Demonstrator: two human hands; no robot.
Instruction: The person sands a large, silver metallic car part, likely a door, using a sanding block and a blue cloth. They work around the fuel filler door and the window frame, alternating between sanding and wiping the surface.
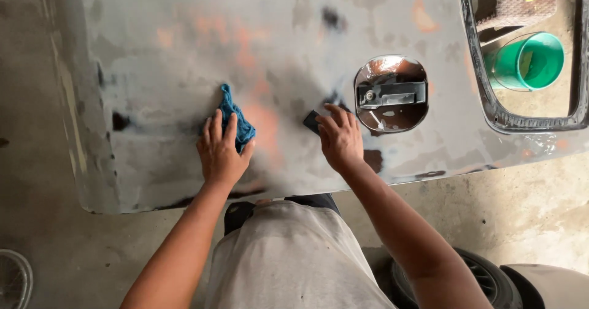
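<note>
Grey sanded car body panel (pixel 184 70): fills upper frame, lying flat, patched with orange primer spots and dark bare marks; near edge runs just ahead of the person's body. Window opening with black rubber seal (pixel 491 110) at right end of panel. Concrete floor (pixel 37 223) below and left; tyre (pixel 485 278) at lower right, wheel rim (pixel 12 281) at lower left corner. Green bucket (pixel 531 61) seen through the window opening, on the floor beyond. Fuel filler recess (pixel 391 93): right of panel centre, uncovered, metal bracket inside.

Left hand (pixel 219 152): palm down near the panel's near edge, left of centre, fingers pressed on a crumpled blue cloth (pixel 236 119); cloth pinned under the fingertips, not bunched in a fist. Right hand (pixel 339 138): fingers closed flat over a small dark sanding block (pixel 311 122), just left of the filler recess, block touching the panel. Hands apart, an orange patch between them.

Risks, as judgement: block straying into the recess lip and gouging the edge; uneven pressure cutting through the thin primer into bare metal; cloth dragging grit across the surface and scoring it; dust falling into the uncovered filler recess.
</note>
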